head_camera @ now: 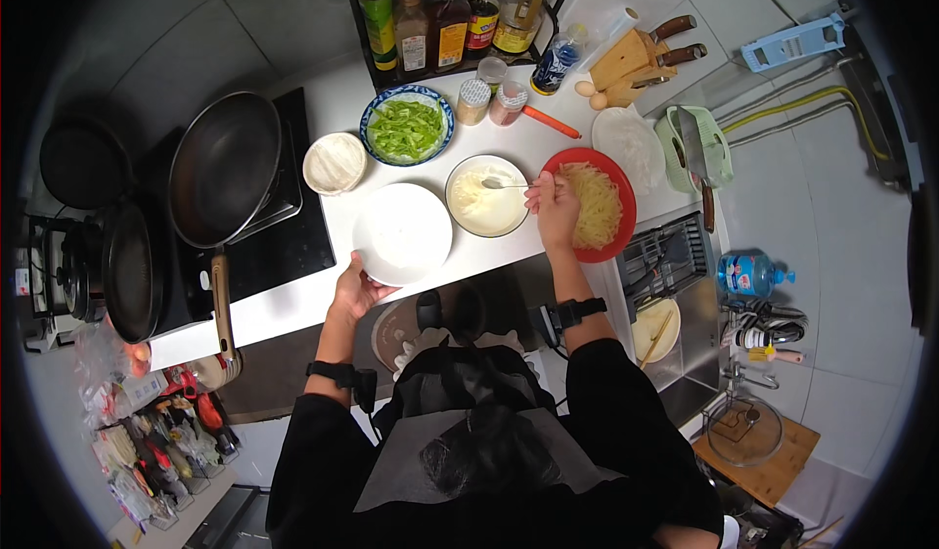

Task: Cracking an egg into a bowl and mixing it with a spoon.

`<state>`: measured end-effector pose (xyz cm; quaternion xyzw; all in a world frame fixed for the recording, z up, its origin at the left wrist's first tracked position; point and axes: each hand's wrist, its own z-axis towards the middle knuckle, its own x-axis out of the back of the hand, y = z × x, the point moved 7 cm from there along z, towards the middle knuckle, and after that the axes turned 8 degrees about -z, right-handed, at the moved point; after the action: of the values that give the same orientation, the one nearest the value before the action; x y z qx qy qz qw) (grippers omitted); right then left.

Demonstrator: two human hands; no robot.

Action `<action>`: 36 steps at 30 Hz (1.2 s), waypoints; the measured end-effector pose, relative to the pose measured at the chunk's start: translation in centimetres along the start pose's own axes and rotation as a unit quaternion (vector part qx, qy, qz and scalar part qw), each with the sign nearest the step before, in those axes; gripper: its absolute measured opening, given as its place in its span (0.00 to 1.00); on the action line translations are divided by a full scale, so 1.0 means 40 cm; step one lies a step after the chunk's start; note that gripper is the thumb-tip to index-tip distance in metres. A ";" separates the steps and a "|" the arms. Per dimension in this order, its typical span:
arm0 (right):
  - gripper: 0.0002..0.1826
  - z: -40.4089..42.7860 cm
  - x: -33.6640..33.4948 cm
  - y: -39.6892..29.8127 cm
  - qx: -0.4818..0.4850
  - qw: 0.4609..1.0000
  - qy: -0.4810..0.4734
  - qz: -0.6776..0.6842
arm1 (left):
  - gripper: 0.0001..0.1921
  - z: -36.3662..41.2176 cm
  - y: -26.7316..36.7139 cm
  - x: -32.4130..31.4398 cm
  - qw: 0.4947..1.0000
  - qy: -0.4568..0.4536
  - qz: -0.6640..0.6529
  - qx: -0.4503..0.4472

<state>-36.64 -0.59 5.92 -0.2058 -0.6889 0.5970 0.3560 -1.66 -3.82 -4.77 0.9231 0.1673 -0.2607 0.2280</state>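
My left hand [359, 290] grips the near-left rim of a white plate [403, 234], which shows nothing on it. My right hand [554, 204] holds a metal spoon [506, 184] by its handle; the spoon's head rests in a dark-rimmed white bowl [480, 215] of pale creamy mixture with some shreds in it. Just right of that bowl, partly behind my right hand, a red bowl [627, 215] holds pale yellow shreds. Behind the plate stand a blue-patterned bowl [367, 143] of cut green leaves and a small pale round container [334, 162].
A frying pan [226, 171] stands on the black cooktop [293, 241] at left, its handle over the counter edge. Spice jars [473, 102], a carrot [552, 121], eggs [585, 88] and a knife block [623, 65] stand behind. A cleaver [693, 142] lies across a green basket [719, 135], near the sink [693, 336].
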 end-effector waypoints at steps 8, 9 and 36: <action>0.17 -0.017 0.026 0.063 -0.029 0.999 -0.001 0.037 | 0.30 0.003 0.002 0.011 1.000 0.013 0.003 -0.019; 0.17 -0.014 0.030 0.071 -0.013 0.999 -0.002 0.048 | 0.31 0.004 0.004 0.004 1.000 0.009 0.009 -0.027; 0.15 -0.054 0.045 0.181 -0.030 0.975 0.082 0.206 | 0.27 0.072 0.123 -0.004 0.988 -0.045 0.143 -0.022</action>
<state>-37.29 3.61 -0.57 -0.4025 -0.6177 0.6174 0.2741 -0.88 -9.44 -5.23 0.9198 0.0286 -0.2625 0.2903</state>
